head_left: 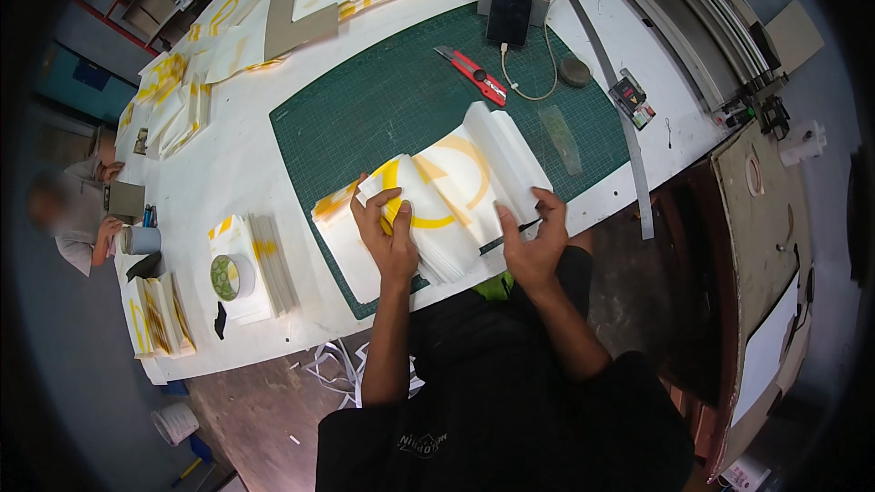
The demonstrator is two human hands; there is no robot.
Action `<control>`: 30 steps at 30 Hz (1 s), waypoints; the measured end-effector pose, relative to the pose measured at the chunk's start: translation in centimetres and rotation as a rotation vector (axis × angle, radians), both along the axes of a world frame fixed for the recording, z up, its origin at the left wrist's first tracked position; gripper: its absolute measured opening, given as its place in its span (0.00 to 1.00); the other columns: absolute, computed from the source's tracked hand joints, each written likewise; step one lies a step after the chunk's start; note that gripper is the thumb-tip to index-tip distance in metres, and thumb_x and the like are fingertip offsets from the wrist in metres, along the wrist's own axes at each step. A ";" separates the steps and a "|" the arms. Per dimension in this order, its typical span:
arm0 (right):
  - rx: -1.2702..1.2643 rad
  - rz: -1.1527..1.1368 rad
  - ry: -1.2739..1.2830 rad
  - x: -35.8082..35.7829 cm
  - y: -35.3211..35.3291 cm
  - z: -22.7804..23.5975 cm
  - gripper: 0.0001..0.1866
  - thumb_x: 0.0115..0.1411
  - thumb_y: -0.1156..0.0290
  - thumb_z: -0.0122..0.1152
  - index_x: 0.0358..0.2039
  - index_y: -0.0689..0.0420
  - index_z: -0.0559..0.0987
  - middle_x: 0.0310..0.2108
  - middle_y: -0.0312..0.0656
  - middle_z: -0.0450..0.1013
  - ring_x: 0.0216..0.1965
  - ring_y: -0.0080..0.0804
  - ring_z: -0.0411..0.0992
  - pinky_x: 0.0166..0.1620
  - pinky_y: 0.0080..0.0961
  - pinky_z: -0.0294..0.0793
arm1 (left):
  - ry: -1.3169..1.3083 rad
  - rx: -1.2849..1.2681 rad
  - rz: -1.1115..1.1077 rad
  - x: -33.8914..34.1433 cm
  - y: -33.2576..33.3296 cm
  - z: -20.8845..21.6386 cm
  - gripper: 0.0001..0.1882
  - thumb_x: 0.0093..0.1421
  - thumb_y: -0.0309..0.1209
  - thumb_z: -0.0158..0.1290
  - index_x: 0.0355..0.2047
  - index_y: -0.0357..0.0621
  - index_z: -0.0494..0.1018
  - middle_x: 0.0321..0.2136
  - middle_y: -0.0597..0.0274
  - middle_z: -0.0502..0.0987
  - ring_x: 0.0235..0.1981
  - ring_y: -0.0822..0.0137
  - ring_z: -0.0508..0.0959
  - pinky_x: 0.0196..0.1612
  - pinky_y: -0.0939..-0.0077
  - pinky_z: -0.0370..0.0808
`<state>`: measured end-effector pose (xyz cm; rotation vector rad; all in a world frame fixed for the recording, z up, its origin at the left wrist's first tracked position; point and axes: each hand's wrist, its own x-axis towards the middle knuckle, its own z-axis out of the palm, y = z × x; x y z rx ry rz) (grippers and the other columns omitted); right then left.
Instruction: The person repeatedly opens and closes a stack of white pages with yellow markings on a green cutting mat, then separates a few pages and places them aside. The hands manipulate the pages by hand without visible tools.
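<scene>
A thick bundle of white sheets with yellow print (pixel 447 173) lies bent across the near edge of the table, its leaves curving up in the middle. My left hand (pixel 392 241) is closed on its left part, with the thumb on top and fingers at the folded edge. At the right end, my right hand (pixel 536 251) pinches the sheets' edge between thumb and fingers. More printed sheets (pixel 342 246) rest under and left of the bundle. Beneath everything is a green cutting mat (pixel 365 118). Beyond the bundle lies a red utility knife (pixel 478 77).
A phone (pixel 510 5) on a stand, with a cable, is at the far side. A long steel ruler (pixel 606 82) lies right. Stacks of printed sheets (pixel 182 114) and a tape roll (pixel 232 278) stand left. Another person (pixel 82 205) is at the left edge.
</scene>
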<state>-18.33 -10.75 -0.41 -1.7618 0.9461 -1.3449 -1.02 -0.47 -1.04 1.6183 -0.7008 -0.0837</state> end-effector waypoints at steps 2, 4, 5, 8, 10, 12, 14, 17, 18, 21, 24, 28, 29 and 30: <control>0.005 -0.138 0.006 0.2 -0.5 -0.3 0.25 0.57 0.74 0.75 0.52 0.66 0.74 0.38 0.49 0.77 0.41 0.37 0.79 0.47 0.31 0.78 | 0.003 0.005 0.007 0.0 0.1 0.1 0.13 0.60 0.27 0.56 0.45 0.41 0.78 0.66 0.36 0.63 0.71 0.43 0.61 0.73 0.52 0.52; 0.048 -0.164 0.018 -0.1 -1.3 -0.1 0.21 0.59 0.75 0.74 0.50 0.65 0.76 0.32 0.45 0.77 0.40 0.35 0.79 0.45 0.31 0.77 | 0.010 0.009 0.013 0.0 0.1 0.1 0.13 0.59 0.27 0.56 0.45 0.41 0.78 0.66 0.36 0.63 0.71 0.43 0.61 0.73 0.52 0.52; 0.092 -0.140 0.019 -0.4 -1.7 -0.3 0.20 0.59 0.75 0.73 0.49 0.65 0.77 0.31 0.44 0.77 0.39 0.35 0.79 0.44 0.30 0.77 | 0.003 0.008 0.013 0.0 0.1 0.0 0.13 0.59 0.27 0.56 0.45 0.41 0.78 0.66 0.36 0.63 0.71 0.43 0.61 0.73 0.52 0.52; 0.074 -0.152 0.121 -1.0 -2.8 -1.1 0.10 0.61 0.75 0.70 0.42 0.64 0.81 0.30 0.46 0.79 0.37 0.39 0.79 0.43 0.34 0.76 | -0.012 0.006 0.012 0.0 0.2 -0.1 0.13 0.60 0.27 0.56 0.45 0.42 0.78 0.66 0.36 0.63 0.71 0.43 0.60 0.73 0.51 0.52; 0.034 -0.175 0.167 -1.1 -3.0 -1.4 0.07 0.62 0.76 0.69 0.40 0.63 0.81 0.32 0.49 0.80 0.36 0.44 0.80 0.44 0.38 0.76 | -0.016 0.008 0.010 0.0 0.1 0.0 0.13 0.60 0.27 0.56 0.45 0.42 0.77 0.67 0.37 0.63 0.71 0.42 0.60 0.73 0.51 0.52; -0.157 -0.182 0.237 -1.2 -3.4 -1.5 0.05 0.63 0.77 0.67 0.38 0.63 0.80 0.34 0.51 0.81 0.38 0.48 0.79 0.46 0.41 0.74 | -0.022 0.017 0.008 0.0 0.1 0.0 0.13 0.60 0.27 0.56 0.45 0.42 0.77 0.67 0.36 0.62 0.71 0.42 0.60 0.73 0.50 0.52; -0.252 -0.191 0.289 -1.3 -3.6 -1.6 0.04 0.64 0.77 0.65 0.37 0.63 0.80 0.37 0.52 0.81 0.40 0.50 0.79 0.48 0.42 0.72 | -0.025 0.020 0.008 0.0 0.1 0.0 0.13 0.60 0.27 0.56 0.45 0.42 0.77 0.67 0.36 0.62 0.71 0.42 0.60 0.73 0.50 0.52; -0.228 -0.200 0.347 -1.4 -3.7 -1.8 0.04 0.65 0.77 0.64 0.36 0.64 0.79 0.41 0.54 0.80 0.45 0.51 0.78 0.51 0.43 0.70 | -0.022 0.022 0.010 0.0 0.1 0.0 0.12 0.60 0.27 0.56 0.45 0.42 0.77 0.67 0.36 0.62 0.71 0.41 0.61 0.73 0.50 0.51; -0.205 -0.195 0.366 -1.5 -3.7 -1.7 0.04 0.65 0.76 0.64 0.37 0.64 0.80 0.42 0.55 0.80 0.46 0.51 0.77 0.52 0.44 0.69 | -0.020 0.024 0.011 -0.1 0.1 0.1 0.12 0.60 0.27 0.56 0.45 0.42 0.77 0.67 0.36 0.62 0.71 0.41 0.61 0.73 0.50 0.51; -0.234 -0.167 0.431 -1.9 -4.0 -1.6 0.07 0.66 0.75 0.63 0.42 0.62 0.81 0.50 0.58 0.77 0.54 0.54 0.73 0.55 0.47 0.67 | -0.019 0.016 0.007 -0.1 0.1 0.1 0.13 0.60 0.27 0.56 0.45 0.42 0.77 0.67 0.36 0.62 0.71 0.42 0.60 0.73 0.49 0.51; -0.402 -0.183 0.511 -1.5 -3.5 -0.5 0.12 0.64 0.72 0.65 0.47 0.57 0.84 0.60 0.59 0.71 0.61 0.58 0.68 0.60 0.51 0.63 | -0.027 0.021 0.007 0.1 0.2 0.0 0.13 0.60 0.27 0.56 0.45 0.42 0.77 0.67 0.36 0.62 0.71 0.42 0.60 0.73 0.49 0.51; -0.507 0.066 0.536 -1.2 -1.8 1.0 0.17 0.60 0.66 0.69 0.50 0.50 0.86 0.70 0.59 0.61 0.66 0.61 0.62 0.66 0.55 0.54 | -0.025 0.028 0.007 0.0 0.2 0.1 0.13 0.60 0.27 0.56 0.45 0.42 0.77 0.67 0.36 0.62 0.71 0.42 0.60 0.73 0.50 0.51; -0.478 0.119 0.450 -0.9 -1.4 1.2 0.15 0.58 0.64 0.70 0.45 0.53 0.86 0.66 0.58 0.66 0.66 0.57 0.64 0.66 0.56 0.52 | -0.019 0.025 0.006 0.0 0.2 0.1 0.13 0.60 0.27 0.57 0.45 0.42 0.77 0.67 0.36 0.62 0.71 0.42 0.60 0.73 0.50 0.51; -0.434 0.164 0.436 -1.0 -1.5 1.0 0.13 0.58 0.65 0.70 0.43 0.54 0.86 0.65 0.57 0.67 0.65 0.56 0.65 0.66 0.56 0.52 | -0.013 0.021 0.005 0.0 0.1 0.0 0.13 0.60 0.27 0.57 0.45 0.42 0.78 0.67 0.36 0.62 0.71 0.42 0.60 0.73 0.50 0.50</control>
